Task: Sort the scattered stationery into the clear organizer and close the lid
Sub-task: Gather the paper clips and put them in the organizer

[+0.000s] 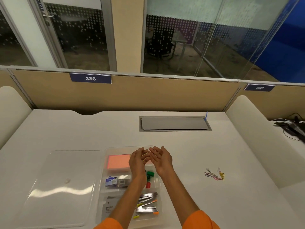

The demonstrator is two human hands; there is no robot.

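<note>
Hands are over the far compartment of the clear organizer (105,179) — left hand (137,158) and right hand (160,158) both open, palms turned toward each other and cupped, gripping nothing solid that I can see. A thin yellowish sliver shows between them (rubber band or clip? too small to tell). Looks like a drop into that far cell; to do it well, keep both hands low over that cell so nothing bounces into the sticky-note (118,161) cell alongside. Next the paper clips (214,174), loose on the desk (66,129) well to the right — sweep them into a pile before lifting, not one by one. Lid (66,187) lies flat just left of the organizer, ready for last. Forearms hide the middle cells; the near edge is cut off, and the staple-box label isn't readable.
</note>
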